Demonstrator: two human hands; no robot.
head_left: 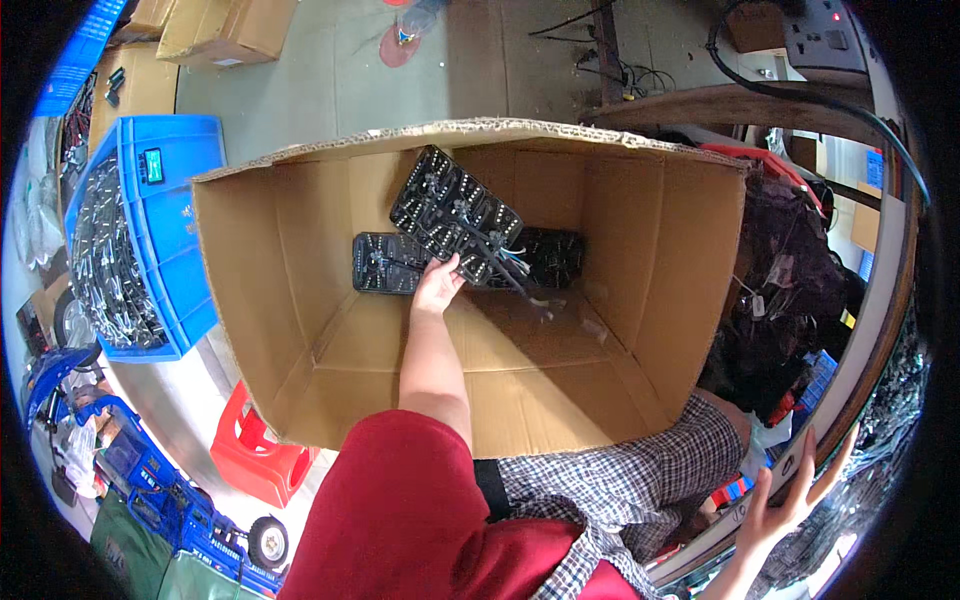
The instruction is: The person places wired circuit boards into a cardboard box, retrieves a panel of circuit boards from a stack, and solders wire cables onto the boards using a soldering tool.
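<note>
A large open cardboard box lies in front of me, its opening facing me. My left hand reaches deep inside it and grips the lower edge of a black rectangular panel with rows of small dots and short wires, held tilted. Two more black panels lie flat on the box's far side, one left of my hand and one to the right. My right hand is at the lower right with its fingers spread, resting on the edge of a work surface and holding nothing.
A blue crate full of small metal parts stands left of the box. Below the box is a red plastic stool. Blue toy vehicles lie at the lower left, cardboard boxes at the top left, and a dark heap of cables and parts to the right.
</note>
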